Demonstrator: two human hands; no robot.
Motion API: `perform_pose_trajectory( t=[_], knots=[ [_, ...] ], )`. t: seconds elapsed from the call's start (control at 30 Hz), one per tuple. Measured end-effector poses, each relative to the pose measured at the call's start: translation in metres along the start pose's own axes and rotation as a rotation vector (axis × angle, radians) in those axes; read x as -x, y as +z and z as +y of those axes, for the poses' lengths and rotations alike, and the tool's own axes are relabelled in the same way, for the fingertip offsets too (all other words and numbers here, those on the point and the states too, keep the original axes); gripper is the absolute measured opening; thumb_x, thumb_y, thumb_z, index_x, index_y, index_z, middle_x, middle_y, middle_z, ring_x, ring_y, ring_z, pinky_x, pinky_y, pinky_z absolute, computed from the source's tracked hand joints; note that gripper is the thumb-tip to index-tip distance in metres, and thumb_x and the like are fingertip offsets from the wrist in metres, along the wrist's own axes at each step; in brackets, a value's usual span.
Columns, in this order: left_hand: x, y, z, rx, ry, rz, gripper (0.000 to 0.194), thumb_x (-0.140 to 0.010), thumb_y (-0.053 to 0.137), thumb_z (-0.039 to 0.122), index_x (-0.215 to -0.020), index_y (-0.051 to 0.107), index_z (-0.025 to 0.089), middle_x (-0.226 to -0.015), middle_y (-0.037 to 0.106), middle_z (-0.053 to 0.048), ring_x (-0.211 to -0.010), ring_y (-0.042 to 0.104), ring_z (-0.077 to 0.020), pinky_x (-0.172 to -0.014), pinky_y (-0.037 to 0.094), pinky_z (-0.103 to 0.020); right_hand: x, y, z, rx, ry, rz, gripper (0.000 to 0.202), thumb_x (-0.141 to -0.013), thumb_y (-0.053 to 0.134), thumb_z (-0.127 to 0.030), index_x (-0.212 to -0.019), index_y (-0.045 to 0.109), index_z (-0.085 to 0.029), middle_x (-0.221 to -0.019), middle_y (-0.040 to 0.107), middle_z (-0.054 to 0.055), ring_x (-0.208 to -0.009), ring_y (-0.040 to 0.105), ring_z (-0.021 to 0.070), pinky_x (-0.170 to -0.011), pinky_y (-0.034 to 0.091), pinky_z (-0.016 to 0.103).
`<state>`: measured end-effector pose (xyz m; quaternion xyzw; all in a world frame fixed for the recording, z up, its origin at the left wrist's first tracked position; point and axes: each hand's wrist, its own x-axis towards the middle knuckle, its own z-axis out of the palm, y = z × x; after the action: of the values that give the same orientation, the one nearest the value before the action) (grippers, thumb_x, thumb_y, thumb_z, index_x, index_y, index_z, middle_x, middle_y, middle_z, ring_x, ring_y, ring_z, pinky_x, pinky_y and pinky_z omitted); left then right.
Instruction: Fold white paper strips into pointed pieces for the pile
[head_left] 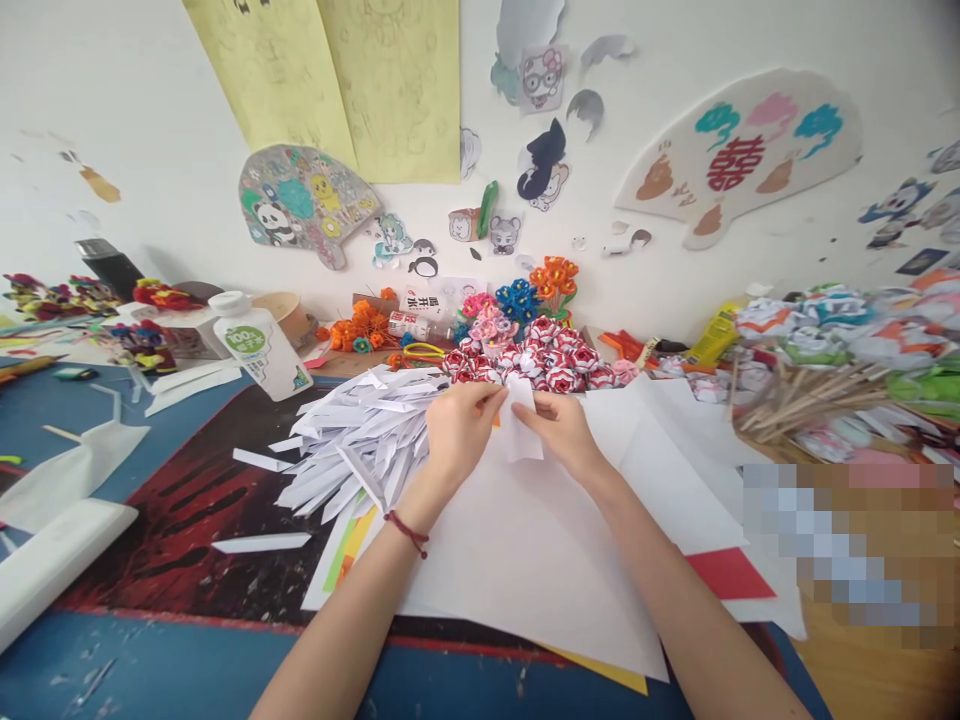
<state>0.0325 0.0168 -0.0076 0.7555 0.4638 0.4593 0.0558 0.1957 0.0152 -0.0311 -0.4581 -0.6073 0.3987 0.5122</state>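
Between my two hands is a small strip of white paper (521,425), held upright above large white paper sheets (517,540). My left hand (459,425), with a dark red cord bracelet on the wrist, pinches the strip's left edge. Thumb and fingers of my right hand (562,428) grip its right side. Just left of my left hand lies a heap of folded white paper strips (356,435). Red-and-white paper flowers (559,355) are bunched right behind my hands.
A white bottle (259,345) stands left of the heap. Blue, orange and pink flowers (517,300) sit by the wall. At the right are wooden sticks (810,400) and more wrapped flowers. A white case (64,565) lies near the left edge, and red paper (729,574) sticks out at the right.
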Motion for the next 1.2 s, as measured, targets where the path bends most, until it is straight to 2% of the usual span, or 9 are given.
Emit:
perform_pose_trajectory(
  t=[0.17, 0.33, 0.5, 0.73, 0.97, 1.2],
  knots=[
    [-0.006, 0.000, -0.007, 0.402, -0.244, -0.074, 0.029, -0.082, 0.060, 0.042, -0.084, 0.073, 0.017, -0.082, 0.073, -0.003, -0.073, 0.065, -0.0163, -0.067, 0.047, -0.024, 0.000, -0.001, -0.005, 0.127, -0.039, 0.015, 0.030, -0.078, 0.063, -0.044, -0.083, 0.071, -0.015, -0.073, 0.066, 0.003, -0.069, 0.061, 0.0211, -0.059, 0.046, 0.028],
    [-0.008, 0.000, -0.011, 0.585, -0.354, -0.196, 0.033, -0.077, 0.065, 0.044, -0.085, 0.074, 0.013, -0.082, 0.073, -0.007, -0.074, 0.067, -0.0193, -0.067, 0.050, -0.026, 0.000, -0.001, -0.007, 0.254, -0.097, 0.025, 0.030, -0.080, 0.061, -0.042, -0.067, 0.065, -0.015, -0.060, 0.054, -0.001, -0.058, 0.050, 0.0146, -0.051, 0.036, 0.024],
    [-0.009, 0.000, -0.012, 0.547, -0.376, -0.210, 0.028, -0.075, 0.066, 0.039, -0.081, 0.074, 0.013, -0.079, 0.073, -0.008, -0.071, 0.066, -0.0188, -0.066, 0.050, -0.026, 0.001, -0.002, -0.006, 0.188, -0.074, -0.002, 0.031, -0.080, 0.061, -0.043, -0.069, 0.066, -0.014, -0.061, 0.053, -0.001, -0.058, 0.047, 0.0133, -0.051, 0.034, 0.023],
    [-0.010, 0.000, -0.015, 0.520, -0.370, -0.204, 0.025, -0.073, 0.068, 0.037, -0.076, 0.074, 0.013, -0.076, 0.073, -0.007, -0.068, 0.064, -0.0176, -0.065, 0.048, -0.026, 0.003, -0.003, -0.013, 0.032, 0.003, -0.046, 0.036, -0.074, 0.066, -0.048, -0.081, 0.073, -0.013, -0.074, 0.067, 0.004, -0.069, 0.059, 0.0202, -0.058, 0.044, 0.027],
    [-0.010, -0.002, -0.013, 0.531, -0.368, -0.227, 0.029, -0.069, 0.072, 0.041, -0.075, 0.074, 0.013, -0.076, 0.073, -0.007, -0.067, 0.064, -0.0175, -0.063, 0.048, -0.026, 0.003, -0.003, -0.013, 0.076, 0.001, -0.028, 0.038, -0.072, 0.067, -0.049, -0.081, 0.075, -0.013, -0.071, 0.068, 0.005, -0.072, 0.062, 0.0239, -0.058, 0.046, 0.030],
    [-0.010, -0.001, -0.015, 0.515, -0.368, -0.211, 0.026, -0.070, 0.070, 0.039, -0.075, 0.074, 0.014, -0.075, 0.073, -0.006, -0.067, 0.064, -0.0175, -0.062, 0.048, -0.026, 0.002, -0.004, -0.013, 0.032, -0.004, -0.065, 0.032, -0.074, 0.067, -0.044, -0.081, 0.073, -0.013, -0.079, 0.070, 0.005, -0.076, 0.063, 0.0236, -0.064, 0.048, 0.031]
  ],
)
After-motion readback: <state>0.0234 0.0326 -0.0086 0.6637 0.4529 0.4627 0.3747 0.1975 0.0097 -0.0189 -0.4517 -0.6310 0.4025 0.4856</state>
